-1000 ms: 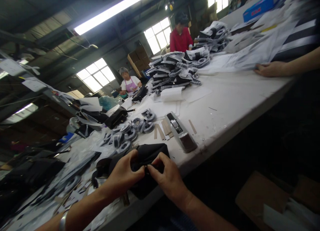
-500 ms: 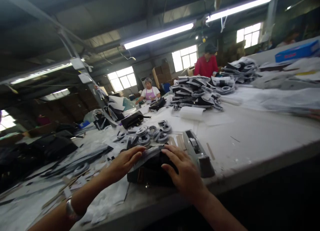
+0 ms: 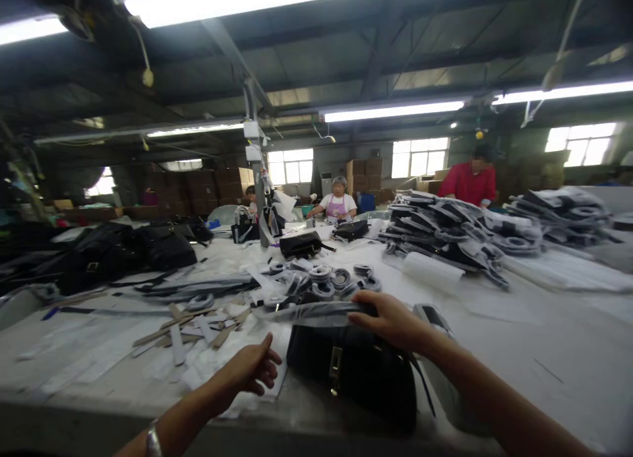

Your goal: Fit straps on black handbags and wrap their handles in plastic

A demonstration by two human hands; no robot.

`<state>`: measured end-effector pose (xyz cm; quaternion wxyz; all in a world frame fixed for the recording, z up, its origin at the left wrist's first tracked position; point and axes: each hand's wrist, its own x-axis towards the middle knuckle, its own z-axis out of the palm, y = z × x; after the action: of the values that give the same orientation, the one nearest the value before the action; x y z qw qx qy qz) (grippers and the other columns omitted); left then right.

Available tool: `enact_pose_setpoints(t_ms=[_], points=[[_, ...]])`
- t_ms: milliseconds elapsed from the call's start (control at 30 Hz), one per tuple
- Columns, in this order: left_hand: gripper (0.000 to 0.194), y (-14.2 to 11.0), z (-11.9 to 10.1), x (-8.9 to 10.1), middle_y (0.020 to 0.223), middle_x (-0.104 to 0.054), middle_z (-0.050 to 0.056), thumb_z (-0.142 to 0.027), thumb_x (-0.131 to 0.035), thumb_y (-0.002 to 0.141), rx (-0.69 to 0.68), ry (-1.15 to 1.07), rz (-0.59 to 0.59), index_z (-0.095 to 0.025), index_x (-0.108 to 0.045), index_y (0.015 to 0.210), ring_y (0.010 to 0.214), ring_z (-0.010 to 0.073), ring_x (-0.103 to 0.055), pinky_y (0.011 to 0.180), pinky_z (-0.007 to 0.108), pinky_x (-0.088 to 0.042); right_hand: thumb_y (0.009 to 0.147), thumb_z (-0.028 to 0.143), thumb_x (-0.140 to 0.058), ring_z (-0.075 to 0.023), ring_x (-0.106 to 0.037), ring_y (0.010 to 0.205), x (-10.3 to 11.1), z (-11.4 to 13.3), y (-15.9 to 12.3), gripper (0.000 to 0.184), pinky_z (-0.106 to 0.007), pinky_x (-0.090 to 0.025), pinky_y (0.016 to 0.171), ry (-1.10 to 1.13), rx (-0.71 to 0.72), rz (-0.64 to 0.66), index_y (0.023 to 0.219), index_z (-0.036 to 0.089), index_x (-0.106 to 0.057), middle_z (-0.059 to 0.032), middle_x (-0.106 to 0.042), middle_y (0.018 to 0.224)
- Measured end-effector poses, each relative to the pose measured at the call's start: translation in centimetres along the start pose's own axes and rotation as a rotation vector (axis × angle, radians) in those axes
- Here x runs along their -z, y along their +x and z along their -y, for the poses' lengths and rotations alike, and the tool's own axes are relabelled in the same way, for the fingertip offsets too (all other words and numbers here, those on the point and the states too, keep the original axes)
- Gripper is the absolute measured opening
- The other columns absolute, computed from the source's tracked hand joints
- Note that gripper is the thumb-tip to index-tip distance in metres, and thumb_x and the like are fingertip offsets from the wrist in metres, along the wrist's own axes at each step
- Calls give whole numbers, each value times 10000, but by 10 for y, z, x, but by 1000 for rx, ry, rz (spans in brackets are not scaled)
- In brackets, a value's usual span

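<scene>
A black handbag (image 3: 363, 368) with a gold clasp stands at the front of the table, its front facing me. Over its top runs a handle in clear plastic wrap (image 3: 316, 314). My right hand (image 3: 388, 318) is closed on the right end of that wrapped handle, thumb in front. Left of the bag, apart from it, my left hand (image 3: 250, 368) holds nothing; its thumb is raised and its fingers are loosely curled apart. Partly hidden behind my right forearm is a grey tape dispenser (image 3: 435, 318).
Rolled wrapped straps (image 3: 324, 282) lie behind the bag. Loose card strips (image 3: 212, 328) are scattered to the left. Farther off are a pile of wrapped black parts (image 3: 435, 233), black bags (image 3: 163, 246) at left, and a co-worker in red (image 3: 469, 180). Another co-worker (image 3: 337, 203) sits across the table.
My left hand has come off the bag's top and moved left and down. The right hand now grips the wrapped handle. The bag's clasp side has come into view, and the camera has turned left and levelled.
</scene>
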<state>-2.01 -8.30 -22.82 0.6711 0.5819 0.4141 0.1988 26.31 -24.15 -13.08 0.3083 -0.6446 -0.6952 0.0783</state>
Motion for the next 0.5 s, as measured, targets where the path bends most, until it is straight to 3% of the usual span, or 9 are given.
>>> enact_pose_setpoints(t_ms=[100,167,267,367,500], points=[[585,13,0,4,956,-745,204,-648,-575,837,48,-330,32,-89,-673,978,829,262,-744,667,315,-593,893,466,-607,-188,-587,804,10,-6,-2,292,-273,-442,705,291,-77,29,979,189,-642,-3,-644,861],[560,28,-11,3,1017,-725,229,-599,-471,923,2,-537,27,-70,-637,1007,941,265,-730,798,341,-590,866,514,-633,-186,-569,821,16,-6,-7,342,-273,-435,724,464,-123,68,971,189,-632,-3,-625,878],[507,55,-37,3,926,-715,147,-499,-342,1009,-124,-792,-53,-76,-622,992,817,187,-725,759,304,-590,816,552,-680,-183,-555,810,28,0,-14,397,-276,-427,729,586,-185,140,926,174,-628,-12,-607,860],[340,72,-71,13,931,-687,59,-416,-471,995,-266,-986,-163,-119,-620,1065,717,141,-674,652,295,-577,773,580,-711,-175,-532,755,41,7,-22,433,-270,-411,677,563,-204,210,868,165,-629,-9,-579,793],[269,66,-122,46,1083,-659,64,-316,-592,946,-473,-1153,-291,-152,-601,1159,842,172,-667,706,338,-582,805,606,-663,-198,-551,782,56,5,-29,450,-287,-432,692,436,-209,256,899,167,-645,-24,-595,810]])
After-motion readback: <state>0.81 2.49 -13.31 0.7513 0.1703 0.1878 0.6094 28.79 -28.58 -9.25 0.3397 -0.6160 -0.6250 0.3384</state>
